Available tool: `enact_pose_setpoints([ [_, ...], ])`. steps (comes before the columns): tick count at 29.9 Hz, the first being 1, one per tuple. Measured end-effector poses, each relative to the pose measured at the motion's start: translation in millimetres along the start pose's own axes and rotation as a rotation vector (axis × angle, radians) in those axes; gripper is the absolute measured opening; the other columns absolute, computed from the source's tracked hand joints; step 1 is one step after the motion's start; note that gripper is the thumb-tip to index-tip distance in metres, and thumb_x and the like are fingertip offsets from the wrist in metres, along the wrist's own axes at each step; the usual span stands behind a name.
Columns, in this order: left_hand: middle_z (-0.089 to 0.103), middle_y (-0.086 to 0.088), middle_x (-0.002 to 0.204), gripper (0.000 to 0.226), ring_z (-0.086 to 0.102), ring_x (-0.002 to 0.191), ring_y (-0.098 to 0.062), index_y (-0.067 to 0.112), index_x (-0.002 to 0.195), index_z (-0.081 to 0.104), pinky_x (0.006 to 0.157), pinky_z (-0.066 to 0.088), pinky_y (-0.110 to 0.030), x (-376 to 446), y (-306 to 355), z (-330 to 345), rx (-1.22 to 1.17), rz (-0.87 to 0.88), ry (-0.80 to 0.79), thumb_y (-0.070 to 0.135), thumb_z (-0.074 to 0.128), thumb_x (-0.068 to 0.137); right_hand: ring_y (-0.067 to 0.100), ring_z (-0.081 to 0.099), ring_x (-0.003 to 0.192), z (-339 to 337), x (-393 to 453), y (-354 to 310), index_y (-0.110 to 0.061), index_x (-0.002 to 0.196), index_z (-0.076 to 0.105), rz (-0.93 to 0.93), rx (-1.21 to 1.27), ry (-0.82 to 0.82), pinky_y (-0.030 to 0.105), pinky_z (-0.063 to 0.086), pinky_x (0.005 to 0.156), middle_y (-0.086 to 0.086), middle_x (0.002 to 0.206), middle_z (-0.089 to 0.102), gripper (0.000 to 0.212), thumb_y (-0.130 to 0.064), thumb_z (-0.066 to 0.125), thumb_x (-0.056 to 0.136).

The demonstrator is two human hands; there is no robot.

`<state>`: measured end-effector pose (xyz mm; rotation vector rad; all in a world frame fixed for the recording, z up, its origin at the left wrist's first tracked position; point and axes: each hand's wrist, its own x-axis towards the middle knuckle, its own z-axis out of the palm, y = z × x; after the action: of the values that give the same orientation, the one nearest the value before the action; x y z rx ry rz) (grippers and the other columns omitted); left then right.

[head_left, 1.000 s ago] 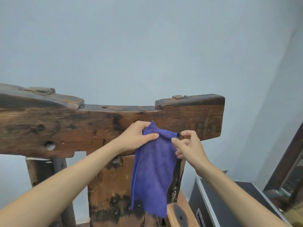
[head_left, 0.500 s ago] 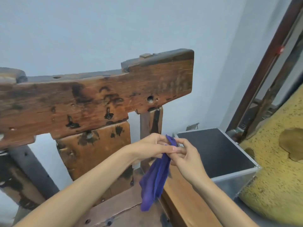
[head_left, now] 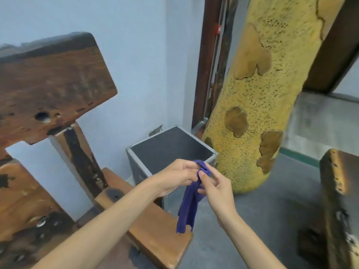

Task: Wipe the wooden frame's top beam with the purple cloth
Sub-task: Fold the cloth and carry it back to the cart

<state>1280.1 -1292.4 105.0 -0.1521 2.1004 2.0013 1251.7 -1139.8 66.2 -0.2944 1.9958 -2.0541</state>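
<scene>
— So where is the purple cloth right now?

— Down low, to the right of the wooden frame's top beam and well apart from it. Both hands hold it in front of the black metal-edged case; it hangs from them as a narrow, bunched strip, its lower end dangling free past the end of the frame's lower plank.

— How are the hands gripping it?

— The left hand is clenched around the bunched top of the cloth, with purple fabric poking out above its knuckles. The right hand pinches the cloth just under that, thumb pressed against the fabric, fingers curled behind. The two hands touch each other at the cloth.

— And the beam itself?

— Its right end shows, dark brown and worn, with a round hole near the lower edge. It sits on an upright post below it. Nothing touches it.

— Anything else around?

— A tall yellow speckled column with brown patches stands just right of the case, on a grey floor. Another piece of dark wood is at the far right edge.
</scene>
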Motion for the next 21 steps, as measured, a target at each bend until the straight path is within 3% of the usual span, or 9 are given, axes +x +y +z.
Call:
enact_pose_setpoints([
  [5, 0.075, -0.019, 0.111, 0.033, 0.073, 0.101, -0.022, 0.002, 0.119, 0.069, 0.090, 0.057, -0.026, 110.5, 13.3, 102.3, 0.125, 0.028, -0.042, -0.009, 0.062, 0.088, 0.019, 0.078, 0.085, -124.1, 38.1, 5.3, -0.023, 0.122, 0.066, 0.069, 0.058, 0.177, 0.028, 0.060, 0.065, 0.002, 0.090, 0.081, 0.022, -0.019, 0.062, 0.101],
  [10, 0.075, -0.020, 0.111, 0.027, 0.071, 0.092, -0.016, 0.001, 0.114, 0.071, 0.083, 0.056, -0.020, 201.2, 18.6, 183.1, 0.093, 0.056, -0.100, -0.006, 0.066, 0.089, 0.025, 0.078, 0.086, -226.9, 66.2, 4.9, -0.023, 0.119, 0.068, 0.092, 0.083, 0.321, 0.028, 0.061, 0.065, 0.007, 0.088, 0.080, 0.020, -0.024, 0.065, 0.099],
  [17, 0.075, -0.018, 0.105, 0.028, 0.071, 0.095, -0.025, -0.004, 0.115, 0.071, 0.091, 0.057, -0.036, 306.1, 27.9, 265.6, -0.148, -0.056, -0.273, -0.007, 0.053, 0.093, 0.020, 0.078, 0.088, -333.1, 98.0, 11.7, -0.022, 0.114, 0.073, 0.074, 0.134, 0.546, 0.029, 0.061, 0.076, 0.004, 0.094, 0.080, 0.018, -0.025, 0.060, 0.102],
  [21, 0.075, -0.015, 0.102, 0.028, 0.072, 0.090, -0.021, -0.001, 0.113, 0.072, 0.081, 0.059, -0.031, 381.1, 44.1, 304.1, -0.185, -0.072, -0.242, -0.006, 0.052, 0.093, 0.016, 0.072, 0.075, -402.2, 141.4, 15.2, -0.018, 0.107, 0.073, 0.056, 0.119, 0.673, 0.025, 0.056, 0.065, 0.001, 0.085, 0.078, 0.018, -0.024, 0.057, 0.104],
])
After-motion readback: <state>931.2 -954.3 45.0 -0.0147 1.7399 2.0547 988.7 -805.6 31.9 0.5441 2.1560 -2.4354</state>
